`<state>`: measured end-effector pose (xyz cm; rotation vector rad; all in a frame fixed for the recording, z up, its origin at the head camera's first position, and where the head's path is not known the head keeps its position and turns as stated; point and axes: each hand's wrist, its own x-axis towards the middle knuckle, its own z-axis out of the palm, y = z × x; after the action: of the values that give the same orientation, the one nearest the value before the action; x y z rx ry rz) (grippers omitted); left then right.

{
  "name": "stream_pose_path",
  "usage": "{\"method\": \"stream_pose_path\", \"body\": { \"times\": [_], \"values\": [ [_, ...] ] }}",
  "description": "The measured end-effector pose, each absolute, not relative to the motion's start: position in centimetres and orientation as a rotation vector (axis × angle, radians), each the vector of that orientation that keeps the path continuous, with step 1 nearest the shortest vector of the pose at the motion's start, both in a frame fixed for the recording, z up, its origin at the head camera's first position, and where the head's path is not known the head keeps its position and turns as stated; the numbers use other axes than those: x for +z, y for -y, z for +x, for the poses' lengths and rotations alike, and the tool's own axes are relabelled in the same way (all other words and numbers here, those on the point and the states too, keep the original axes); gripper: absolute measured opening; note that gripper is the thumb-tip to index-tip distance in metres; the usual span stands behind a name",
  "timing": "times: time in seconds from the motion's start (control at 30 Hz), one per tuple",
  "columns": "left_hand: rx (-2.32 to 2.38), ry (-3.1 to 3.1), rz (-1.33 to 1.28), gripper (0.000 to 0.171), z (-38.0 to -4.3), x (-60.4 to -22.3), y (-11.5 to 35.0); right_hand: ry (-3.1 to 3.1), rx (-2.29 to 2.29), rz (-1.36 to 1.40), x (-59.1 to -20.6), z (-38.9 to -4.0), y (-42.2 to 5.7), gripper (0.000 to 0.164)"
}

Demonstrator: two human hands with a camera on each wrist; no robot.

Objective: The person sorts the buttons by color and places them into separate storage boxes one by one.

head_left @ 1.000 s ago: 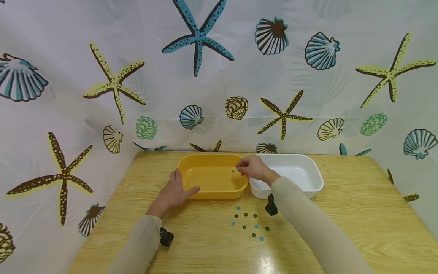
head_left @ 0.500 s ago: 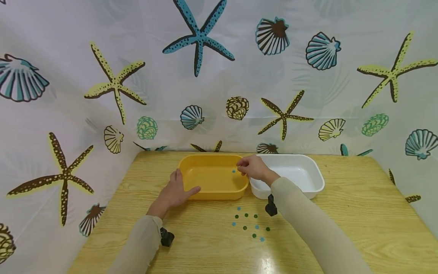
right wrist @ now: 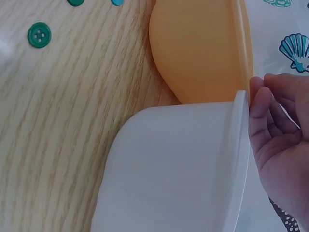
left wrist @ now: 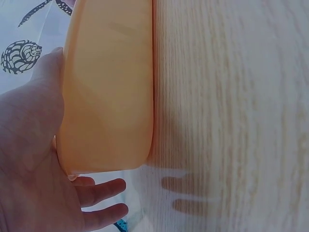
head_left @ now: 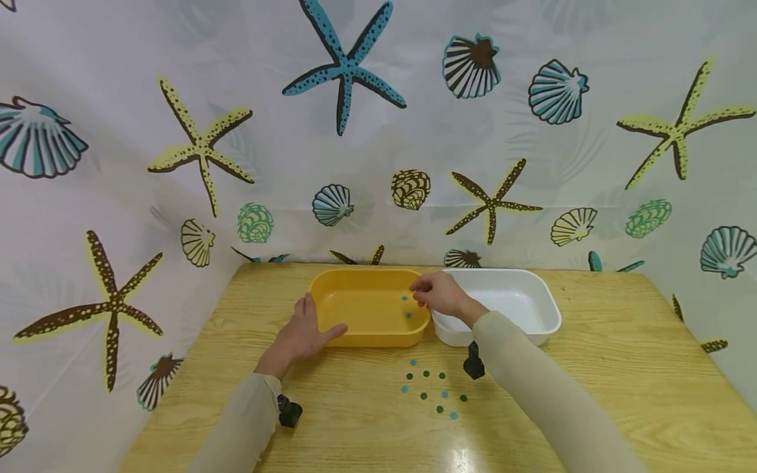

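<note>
My right hand [head_left: 440, 293] hovers over the right end of the yellow bin [head_left: 369, 340], next to the white bin [head_left: 544, 325]. Its fingers are loosely bent, with no button visible between the tips. In the yellow bin lie two small buttons, one blue [head_left: 405, 298] and one bluish [head_left: 409, 316]. My left hand [head_left: 300, 330] rests at the yellow bin's near left corner, thumb along the front rim. The left wrist view shows other fingers extended past the bin's end wall [left wrist: 108, 145]. Several green buttons [right wrist: 39, 35] and blue buttons [head_left: 453, 416] lie on the table before the bins.
The bins stand side by side near the back of the wooden table [head_left: 615, 368]. Behind them hangs a white curtain [head_left: 378, 151] printed with shells and starfish. Black wrist cameras sit under the left sleeve [head_left: 236, 420] and right sleeve [head_left: 532, 381].
The small blue button between the right fingertips is gone from them, and a second button has appeared in the yellow bin. The left hand has stayed at the bin's corner.
</note>
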<state>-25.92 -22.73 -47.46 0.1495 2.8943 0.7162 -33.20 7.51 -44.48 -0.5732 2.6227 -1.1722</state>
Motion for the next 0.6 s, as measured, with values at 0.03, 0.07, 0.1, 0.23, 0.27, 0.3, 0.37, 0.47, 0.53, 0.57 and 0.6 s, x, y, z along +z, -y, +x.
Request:
{"method": "stream_pose_path", "body": {
  "times": [0.03,0.07,0.1,0.23,0.27,0.3,0.37,0.47,0.53,0.57,0.6],
  "values": [
    [0.715,-2.894,0.15,0.118,-25.9,-47.5,22.7,-2.625,-1.164,-0.587,-44.5,-33.1,-7.7,0.02],
    [0.714,-2.895,0.148,0.118,-26.0,-47.6,22.7,-2.629,-1.158,-0.608,-44.5,-33.0,-7.8,0.02],
    [0.713,-2.894,0.147,0.118,-26.0,-47.6,22.7,-2.63,-1.156,-0.63,-44.5,-32.9,-8.0,0.02],
    [0.709,-2.889,0.135,0.118,-26.1,-47.8,22.7,-2.603,-1.193,-0.762,-44.6,-32.4,-9.0,0.021],
    [0.709,-2.889,0.135,0.117,-26.1,-47.8,22.7,-2.596,-1.21,-0.81,-44.6,-32.1,-9.3,0.02],
    [0.71,-2.887,0.135,0.117,-26.1,-47.7,22.6,-2.582,-1.226,-0.831,-44.5,-31.9,-9.5,0.02],
    [0.715,-2.886,0.137,0.116,-26.1,-47.7,22.6,-2.555,-1.249,-0.858,-44.3,-31.2,-10.0,0.02],
    [0.723,-2.89,0.14,0.116,-26.0,-47.6,22.6,-2.535,-1.239,-0.841,-43.9,-30.2,-10.6,0.019],
    [0.72,-2.892,0.14,0.116,-26.0,-47.7,22.6,-2.517,-1.226,-0.811,-43.8,-29.5,-11.0,0.018],
    [0.716,-2.894,0.139,0.117,-26.0,-47.7,22.6,-2.517,-1.218,-0.808,-43.8,-29.2,-11.2,0.018],
    [0.71,-2.897,0.138,0.117,-26.0,-47.8,22.6,-2.515,-1.21,-0.807,-43.8,-28.8,-11.4,0.017]
  ]
}}
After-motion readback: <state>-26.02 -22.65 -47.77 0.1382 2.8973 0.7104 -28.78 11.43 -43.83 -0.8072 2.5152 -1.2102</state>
